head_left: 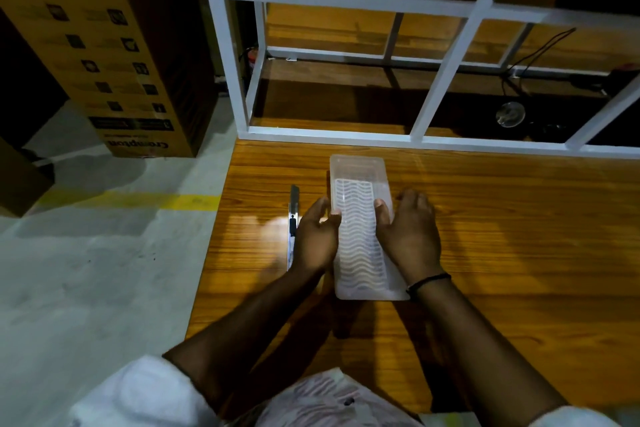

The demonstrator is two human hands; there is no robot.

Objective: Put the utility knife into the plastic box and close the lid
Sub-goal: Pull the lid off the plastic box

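A long translucent plastic box (pixel 360 236) with a wavy-ribbed lid lies lengthwise on the wooden table (pixel 502 236), lid on top. My left hand (pixel 317 239) grips its left edge, thumb on the lid. My right hand (pixel 408 236) holds the right edge, thumb also pressed on the lid. The utility knife (pixel 293 218), slim, black and silver, lies flat on the table just left of my left hand, parallel to the box; its lower part is partly hidden by that hand.
A white metal frame shelf (pixel 446 59) with wooden boards stands right behind the table. A tall cardboard carton (pixel 114 55) stands on the grey floor at the left. The table's left edge runs close to the knife.
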